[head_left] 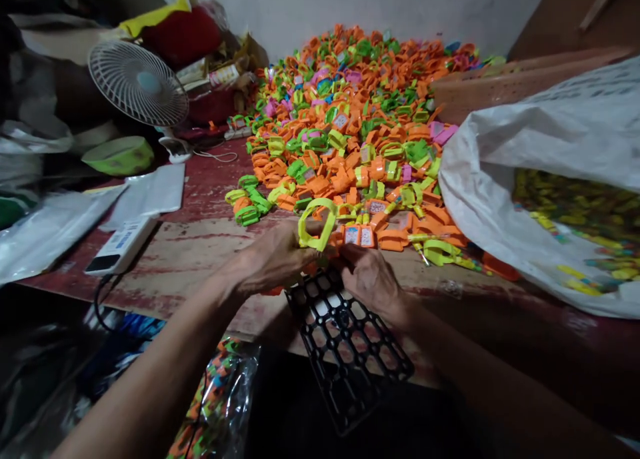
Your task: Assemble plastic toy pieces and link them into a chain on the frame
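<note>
My left hand point(283, 254) is closed round a yellow plastic toy watch point(318, 223), its loop strap standing up above the fingers. My right hand point(374, 282) is close beside it, fingers curled inward, and what they pinch is hidden. Below both hands a black plastic grid rack point(345, 346) with rounded openings slants toward me over the table's front edge. Just beyond my fingers is an orange toy watch point(359, 236) with a patterned face, at the near edge of a large pile of toy watches point(345, 132) in orange, green, yellow and pink.
To the right a white woven sack point(465, 152) lies open with small yellow pieces inside. A fan point(140, 82), a green bowl point(119, 156), plastic bags point(145, 196) and a white power strip point(123, 246) are at the left. A clear bag of colourful pieces point(217, 392) stands below the table edge.
</note>
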Demonstrator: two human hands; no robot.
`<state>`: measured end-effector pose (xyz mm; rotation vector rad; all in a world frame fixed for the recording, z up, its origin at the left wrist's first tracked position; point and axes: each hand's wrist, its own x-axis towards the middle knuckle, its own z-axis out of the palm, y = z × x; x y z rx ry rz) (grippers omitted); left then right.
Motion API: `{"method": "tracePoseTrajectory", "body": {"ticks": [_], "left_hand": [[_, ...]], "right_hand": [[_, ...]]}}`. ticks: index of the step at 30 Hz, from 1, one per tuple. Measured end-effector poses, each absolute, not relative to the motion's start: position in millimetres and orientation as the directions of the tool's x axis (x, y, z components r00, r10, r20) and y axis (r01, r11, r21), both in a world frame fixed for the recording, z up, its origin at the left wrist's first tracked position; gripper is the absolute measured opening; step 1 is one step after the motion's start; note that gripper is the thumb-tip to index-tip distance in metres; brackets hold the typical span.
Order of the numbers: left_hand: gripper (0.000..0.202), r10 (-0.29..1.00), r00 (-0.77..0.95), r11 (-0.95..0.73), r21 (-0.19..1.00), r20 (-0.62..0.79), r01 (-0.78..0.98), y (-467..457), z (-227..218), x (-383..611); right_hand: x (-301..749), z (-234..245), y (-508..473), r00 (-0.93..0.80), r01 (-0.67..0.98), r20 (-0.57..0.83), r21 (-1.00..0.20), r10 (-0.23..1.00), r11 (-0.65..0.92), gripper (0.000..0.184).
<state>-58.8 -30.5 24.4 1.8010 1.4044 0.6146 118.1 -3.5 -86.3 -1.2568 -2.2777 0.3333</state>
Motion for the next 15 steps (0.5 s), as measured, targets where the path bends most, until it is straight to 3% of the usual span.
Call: {"method": "tracePoseTrajectory", "body": {"ticks": [5,9,15], "left_hand": [[0.036,0.949,0.303,-0.086,0.858,-0.084,0.506,-26,25,-62],[0.045,0.96,0.221,0.09,0.937,-0.172,0.338,-29,33,-80],[0.047,0.93,0.269,0.276,0.96,-0.252,-0.053,-34,12,-112]], "right_hand": [[120,-95,-6,-0.351,0.731,0.326,-0.49,0.878,0.475,0.016],[125,-97,-2,-0.416,0.663,0.368,-0.503,0.832,0.554,0.025],[127,-92,9,-0.572,0.493,0.316,-0.605,0.757,0.625,0.025]]}}
